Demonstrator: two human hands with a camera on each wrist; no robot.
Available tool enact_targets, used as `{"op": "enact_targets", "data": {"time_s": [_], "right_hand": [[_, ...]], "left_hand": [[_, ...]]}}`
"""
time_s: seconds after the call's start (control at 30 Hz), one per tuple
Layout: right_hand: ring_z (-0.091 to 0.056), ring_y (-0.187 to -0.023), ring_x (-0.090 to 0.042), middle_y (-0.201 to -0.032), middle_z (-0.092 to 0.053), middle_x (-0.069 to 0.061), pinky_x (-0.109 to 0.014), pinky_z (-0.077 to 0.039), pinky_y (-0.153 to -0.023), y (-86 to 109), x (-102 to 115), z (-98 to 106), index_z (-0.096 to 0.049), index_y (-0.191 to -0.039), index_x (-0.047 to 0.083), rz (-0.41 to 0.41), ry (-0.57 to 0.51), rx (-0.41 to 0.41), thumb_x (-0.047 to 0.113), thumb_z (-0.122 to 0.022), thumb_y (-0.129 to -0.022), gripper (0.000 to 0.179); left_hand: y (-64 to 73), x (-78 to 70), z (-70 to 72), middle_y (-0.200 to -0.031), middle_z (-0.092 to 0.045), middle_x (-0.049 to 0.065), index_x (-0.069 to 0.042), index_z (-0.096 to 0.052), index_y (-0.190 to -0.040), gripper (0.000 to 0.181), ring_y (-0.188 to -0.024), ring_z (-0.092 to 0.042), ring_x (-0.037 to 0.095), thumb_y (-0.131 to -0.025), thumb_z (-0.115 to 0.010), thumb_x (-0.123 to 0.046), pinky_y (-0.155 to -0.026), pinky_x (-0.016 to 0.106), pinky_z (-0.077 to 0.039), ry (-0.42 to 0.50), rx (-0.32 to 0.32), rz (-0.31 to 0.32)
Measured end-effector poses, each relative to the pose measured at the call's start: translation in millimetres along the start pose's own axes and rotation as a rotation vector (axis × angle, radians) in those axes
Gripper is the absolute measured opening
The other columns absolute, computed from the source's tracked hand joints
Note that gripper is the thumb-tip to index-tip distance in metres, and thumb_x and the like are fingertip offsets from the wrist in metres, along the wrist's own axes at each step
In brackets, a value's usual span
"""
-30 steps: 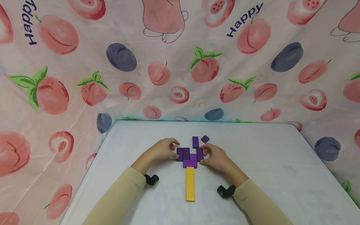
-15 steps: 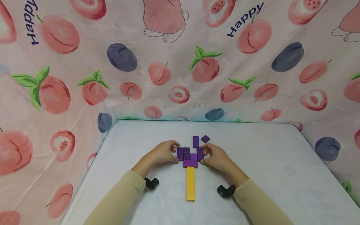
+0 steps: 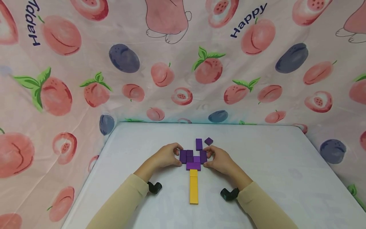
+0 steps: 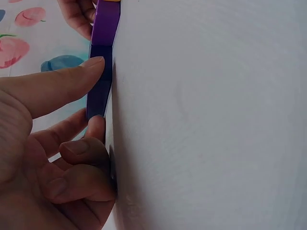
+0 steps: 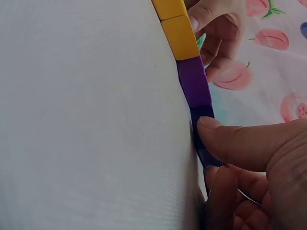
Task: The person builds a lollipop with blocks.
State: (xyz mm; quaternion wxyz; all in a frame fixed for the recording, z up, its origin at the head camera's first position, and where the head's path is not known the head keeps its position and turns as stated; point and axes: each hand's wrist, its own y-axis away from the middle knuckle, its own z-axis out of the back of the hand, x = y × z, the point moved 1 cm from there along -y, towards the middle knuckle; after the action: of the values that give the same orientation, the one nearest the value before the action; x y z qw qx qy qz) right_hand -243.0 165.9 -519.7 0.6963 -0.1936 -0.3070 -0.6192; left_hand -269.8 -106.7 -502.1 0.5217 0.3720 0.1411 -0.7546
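Observation:
In the head view, flat purple and yellow blocks lie together on a white table. My left hand (image 3: 166, 156) pinches the leftmost dark purple block (image 3: 183, 156), its thumb on the near edge and a finger at the far end. From the other side, my right hand (image 3: 218, 160) pinches the right-hand dark purple block (image 3: 203, 156) the same way. Between them lie small dark purple blocks (image 3: 189, 153), a small brighter purple block (image 3: 196, 158) and a wide bright purple block (image 3: 193, 166). Both wrist views show the thumbs against the dark blocks' near edges.
A long yellow block (image 3: 193, 190) and a short yellow block (image 3: 193, 173) extend toward me below the purple ones. Beyond the hands lie a dark purple rectangular block (image 3: 199, 144) and a tilted purple block (image 3: 209, 141). A fruit-print cloth (image 3: 183, 76) hangs behind the table.
My left thumb has slid from the leftmost dark block's near left corner down to its near edge, and the left fingertips lowered slightly. My right hand has stayed in place.

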Motion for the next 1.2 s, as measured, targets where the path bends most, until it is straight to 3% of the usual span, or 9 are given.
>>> {"op": "enact_targets", "data": {"time_s": [0.53,1.2], "right_hand": [[-0.051,-0.082,-0.019,-0.099,-0.063,0.000,-0.034,-0.042,-0.075,1.3,0.6,0.5,-0.066,-0.138,0.015,0.016,0.010,-0.007,0.018,-0.092,-0.083,0.061],[-0.051,-0.080,-0.018,-0.099,-0.064,0.001,-0.033,-0.042,-0.074,1.2,-1.4,-1.1,-0.065,-0.141,0.016,0.034,0.011,-0.005,0.019,-0.092,-0.082,0.065]], "left_hand": [[1.9,3.0,-2.2,-0.103,-0.064,-0.002,-0.018,-0.069,-0.129,0.060,-0.102,-0.056,0.020,-0.076,-0.097,-0.016,-0.098,0.042,-0.044,0.044,-0.026,0.010],[-0.1,3.0,-0.8,-0.101,-0.064,0.000,-0.018,-0.070,-0.130,0.061,-0.100,-0.057,0.020,-0.075,-0.097,-0.012,-0.098,0.043,-0.043,0.083,-0.008,0.013]]}}
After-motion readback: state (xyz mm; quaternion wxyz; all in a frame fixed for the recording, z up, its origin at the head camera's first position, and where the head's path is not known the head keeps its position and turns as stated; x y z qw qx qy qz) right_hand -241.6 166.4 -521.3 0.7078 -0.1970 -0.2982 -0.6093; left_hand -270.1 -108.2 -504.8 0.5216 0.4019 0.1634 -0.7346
